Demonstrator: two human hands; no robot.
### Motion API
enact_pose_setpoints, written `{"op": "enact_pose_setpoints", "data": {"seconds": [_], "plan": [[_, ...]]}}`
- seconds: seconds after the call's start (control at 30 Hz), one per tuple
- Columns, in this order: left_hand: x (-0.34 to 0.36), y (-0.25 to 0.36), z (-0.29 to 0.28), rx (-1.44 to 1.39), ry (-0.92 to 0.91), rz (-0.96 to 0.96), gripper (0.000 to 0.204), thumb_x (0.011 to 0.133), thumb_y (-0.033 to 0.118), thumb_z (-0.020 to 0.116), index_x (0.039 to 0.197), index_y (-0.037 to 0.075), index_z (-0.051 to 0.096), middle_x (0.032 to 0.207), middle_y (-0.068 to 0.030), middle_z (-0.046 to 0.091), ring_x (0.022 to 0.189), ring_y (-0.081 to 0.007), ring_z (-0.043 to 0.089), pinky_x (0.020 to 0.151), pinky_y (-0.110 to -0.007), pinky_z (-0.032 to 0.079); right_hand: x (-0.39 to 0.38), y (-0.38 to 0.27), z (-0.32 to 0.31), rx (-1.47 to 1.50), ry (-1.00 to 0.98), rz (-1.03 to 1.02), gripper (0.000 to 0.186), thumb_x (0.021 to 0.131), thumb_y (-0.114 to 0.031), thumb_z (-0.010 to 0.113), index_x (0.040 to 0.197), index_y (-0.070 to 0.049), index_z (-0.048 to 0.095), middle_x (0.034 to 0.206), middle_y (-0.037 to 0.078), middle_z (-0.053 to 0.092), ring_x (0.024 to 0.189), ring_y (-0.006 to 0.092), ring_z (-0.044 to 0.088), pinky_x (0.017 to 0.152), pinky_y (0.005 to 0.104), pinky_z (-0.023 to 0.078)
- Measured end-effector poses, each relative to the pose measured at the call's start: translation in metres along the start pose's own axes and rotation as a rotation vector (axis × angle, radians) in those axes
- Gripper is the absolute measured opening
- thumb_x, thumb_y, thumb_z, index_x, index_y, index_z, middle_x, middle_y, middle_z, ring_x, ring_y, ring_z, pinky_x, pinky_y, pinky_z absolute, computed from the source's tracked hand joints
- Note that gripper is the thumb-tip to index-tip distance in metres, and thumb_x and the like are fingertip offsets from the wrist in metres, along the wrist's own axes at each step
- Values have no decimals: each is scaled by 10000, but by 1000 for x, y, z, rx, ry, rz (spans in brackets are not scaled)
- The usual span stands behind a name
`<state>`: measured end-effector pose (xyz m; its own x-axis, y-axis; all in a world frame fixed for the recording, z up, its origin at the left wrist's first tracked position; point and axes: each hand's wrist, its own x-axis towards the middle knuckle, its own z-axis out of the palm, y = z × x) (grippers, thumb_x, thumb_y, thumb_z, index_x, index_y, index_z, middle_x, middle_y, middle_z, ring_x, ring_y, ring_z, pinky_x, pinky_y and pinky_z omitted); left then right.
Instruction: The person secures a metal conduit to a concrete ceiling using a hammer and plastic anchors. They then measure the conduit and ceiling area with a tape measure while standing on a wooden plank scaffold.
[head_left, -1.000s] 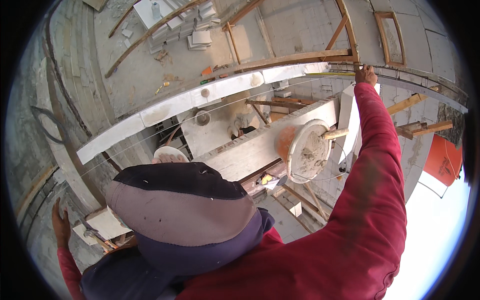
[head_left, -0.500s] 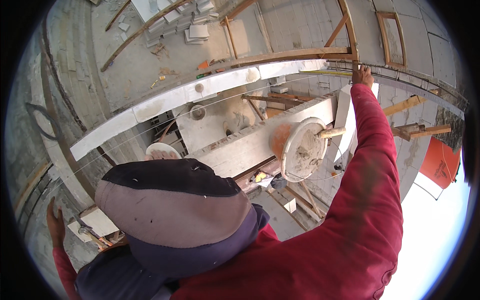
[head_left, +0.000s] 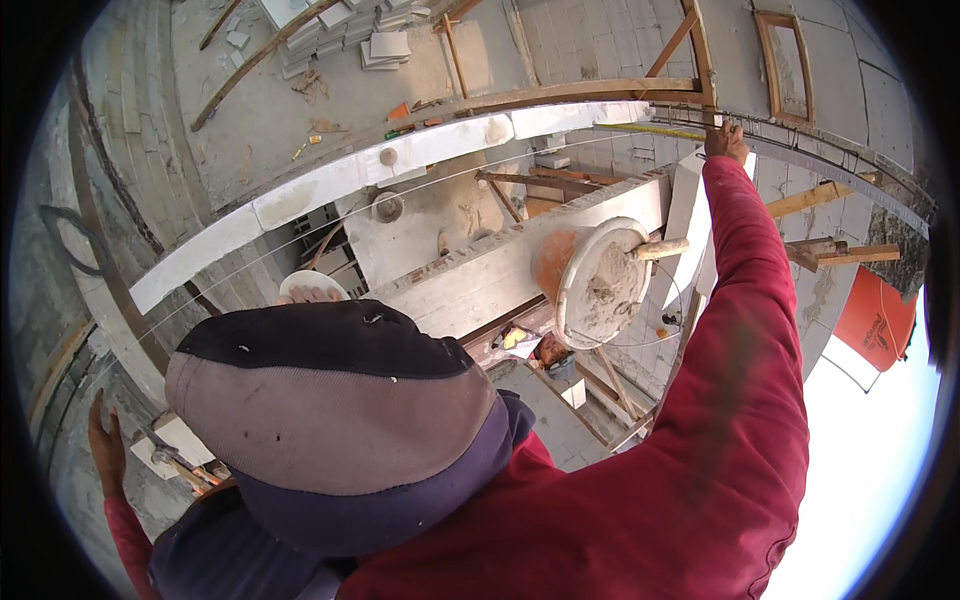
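Observation:
My right arm, in a red sleeve, stretches far forward to the right. Its hand (head_left: pixel 727 142) is closed at the beam line, fingers curled at the end of a yellow measuring tape (head_left: pixel 652 129). The tape lies along the end of a row of white blocks (head_left: pixel 330 185); what sits inside the fist is mostly hidden. At the far left my left hand (head_left: pixel 106 445) is raised, open, with fingers stretched and nothing in them. Near it lies a hammer-like tool (head_left: pixel 165 450). A cap (head_left: pixel 330 410) fills the lower middle.
A mortar bucket (head_left: pixel 602 282) with a wooden-handled tool (head_left: pixel 660 249) stands on a lower wall (head_left: pixel 450 290). A string runs beside the blocks. Below, a person (head_left: pixel 552 350) shows partly. Timber props (head_left: pixel 820 200), steel bars and an orange tank-like container (head_left: pixel 875 325) are to the right.
The view has shifted slightly, so the blocks and bucket sit higher and farther left. A person's head has come into sight below the bucket. Both hands keep nearly the same poses.

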<state>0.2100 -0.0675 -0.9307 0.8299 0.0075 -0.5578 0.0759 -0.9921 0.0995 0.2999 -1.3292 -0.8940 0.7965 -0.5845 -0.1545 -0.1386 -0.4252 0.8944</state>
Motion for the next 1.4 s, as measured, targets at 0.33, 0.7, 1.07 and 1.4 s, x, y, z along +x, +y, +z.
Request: {"op": "enact_pose_setpoints", "data": {"seconds": [0.33, 0.7, 1.07, 1.4], "plan": [[-1, -2, -2, -8, 3, 11, 463, 1071, 168, 567, 1519, 64, 512, 1540, -171, 542, 1453, -352, 478, 1208, -439, 352, 4, -4, 1, 3, -40, 30, 292, 1078, -324, 489, 1260, -375, 712, 1401, -16, 561, 1344, 255, 529, 977, 433, 596], [-5, 55, -25, -134, 159, -123, 517, 1049, 373, 592, 1496, 116, 550, 1480, -230, 573, 1385, -418, 532, 1157, -463, 422, 29, 11, -15, 251, 208, -339, 713, 903, -37, 561, 1590, -133, 392, 1462, 229, 556, 1278, 497, 545, 1051, 556, 490], [-85, 117, 128, -1108, 601, -416, 412, 1025, 259, 671, 1398, 86, 640, 1378, -148, 674, 1302, -257, 622, 1117, -367, 447, -154, -154, -442, 942, -143, -1076, 794, 944, -233, 714, 1619, -50, 336, 1369, 238, 607, 1247, 330, 611, 1068, 431, 476], [-111, 144, 112, -1898, 1126, -259, 883, 1073, 622, 421, 1670, 77, 67, 1621, -270, 323, 1420, -378, 483, 1153, -510, 429, -410, -341, -682, 588, 34, -1900, 817, 907, -298, 774, 1554, 13, 384, 1289, 226, 648, 1186, 354, 638, 1062, 433, 485]]}}
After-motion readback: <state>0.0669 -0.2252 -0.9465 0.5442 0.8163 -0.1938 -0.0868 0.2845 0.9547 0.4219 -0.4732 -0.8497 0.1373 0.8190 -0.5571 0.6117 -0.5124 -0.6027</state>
